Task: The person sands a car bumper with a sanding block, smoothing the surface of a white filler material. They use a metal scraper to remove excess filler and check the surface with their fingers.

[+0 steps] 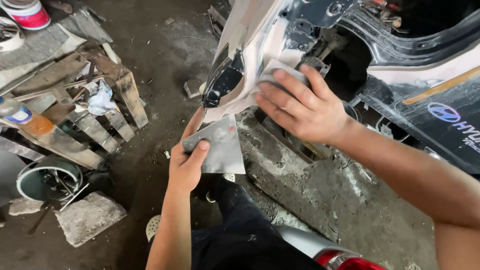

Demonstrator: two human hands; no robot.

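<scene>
My right hand point(299, 106) presses a folded grey sanding sheet point(274, 71) flat against a pale, primed car body panel point(250, 35), fingers spread over it. Just below, my left hand point(186, 159) grips a flat grey metal spreader point(217, 145) by its edge, thumb on top, held under the lower lip of the panel. A dark glossy recess point(223, 80) in the panel sits between the two hands. My dark trouser leg point(245, 235) shows at the bottom.
A wooden pallet point(85, 105) with rags, sticks and a plastic bottle point(25, 119) stands at left. A round tin point(47, 177) and a concrete block point(89, 216) lie on the dirt floor. Black car bodywork point(430, 100) fills the right.
</scene>
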